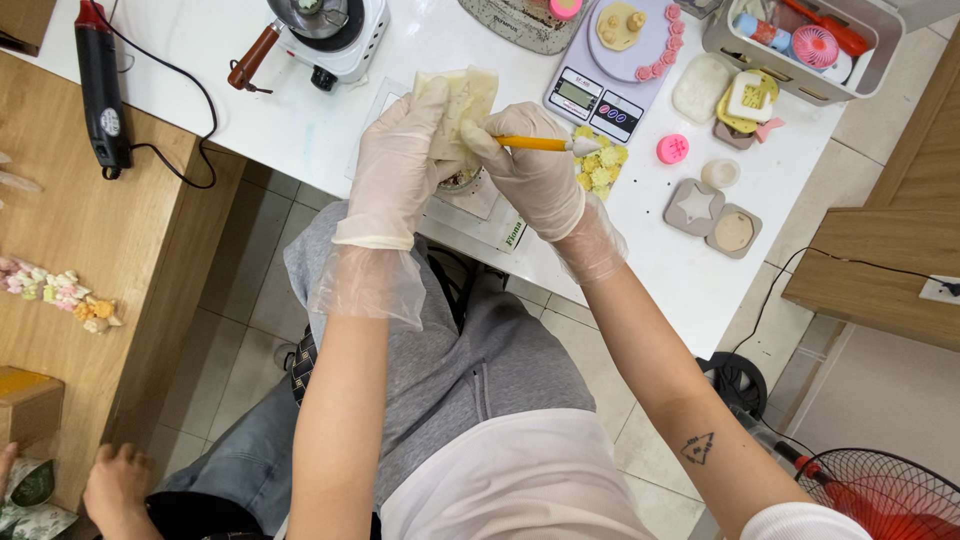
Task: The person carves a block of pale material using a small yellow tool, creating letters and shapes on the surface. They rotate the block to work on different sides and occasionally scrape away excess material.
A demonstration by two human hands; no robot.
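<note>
Gloved, both hands work at the white table's edge: left hand closes around a pale translucent mould, right hand pinches a yellow-handled tool. Keeping the mould braced and strokes light seems wise.

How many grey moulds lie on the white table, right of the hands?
2, side by side and touching: one grey mould with a star shape on the left, one grey mould with a round shape on its right. Others may be hidden in the bin.
</note>
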